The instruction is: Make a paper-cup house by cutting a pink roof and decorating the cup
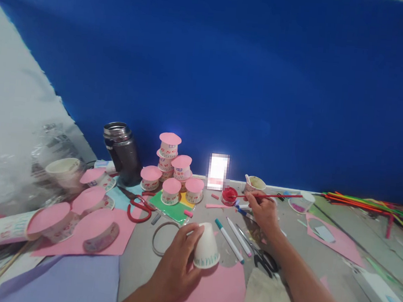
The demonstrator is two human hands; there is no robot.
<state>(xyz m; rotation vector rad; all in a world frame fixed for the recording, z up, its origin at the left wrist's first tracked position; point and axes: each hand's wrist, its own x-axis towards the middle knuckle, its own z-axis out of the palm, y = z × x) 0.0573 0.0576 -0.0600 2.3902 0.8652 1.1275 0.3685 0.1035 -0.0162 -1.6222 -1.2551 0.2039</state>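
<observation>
My left hand [179, 259] is closed round the side of a white paper cup [207, 246], which stands upside down with green strokes drawn along its rim. Pink paper [217, 291] lies beneath the cup. My right hand [262, 212] pinches a thin red paintbrush [284, 196], its tip in a small open jar of red paint [229, 196]. Between the hands lie a teal-capped marker [229, 241], a pink-tipped white marker [239, 237] and black-handled scissors [264, 262]. Just behind my right hand stands a paper cup with a stick in it [256, 184].
Several decorated cups with pink paper discs [169, 150] are stacked at the back, more at left. A dark flask [122, 156], red-handled scissors [140, 210] and a tape roll [160, 241] stand or lie left. Coloured pipe cleaners [355, 202] lie right; a blue backdrop [229, 78] rises behind.
</observation>
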